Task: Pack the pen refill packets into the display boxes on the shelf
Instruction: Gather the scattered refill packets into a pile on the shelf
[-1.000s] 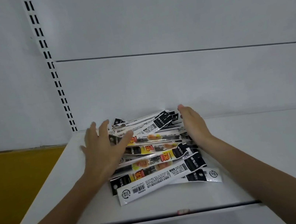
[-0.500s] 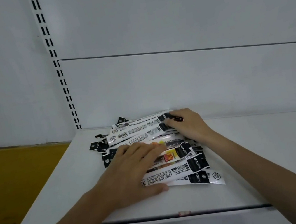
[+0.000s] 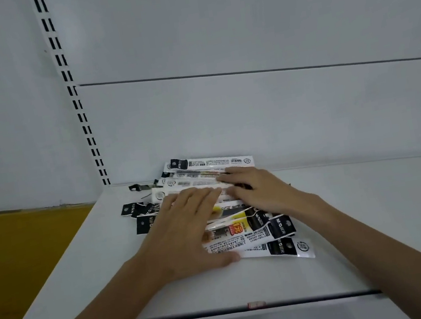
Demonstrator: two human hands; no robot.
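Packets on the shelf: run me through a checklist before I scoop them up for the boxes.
1. Packets all on the shelf, none past its front edge: ok.
2. Packets squared into one stack: not ok. They are fanned out, with black ends sticking out to the left.
3. Left hand flat on the pile: ok.
4. Right hand resting on the pile's far part: ok.
5. Either hand gripping a packet: not ok, the fingers lie straight.
6. Display box in sight: not ok, none in view.
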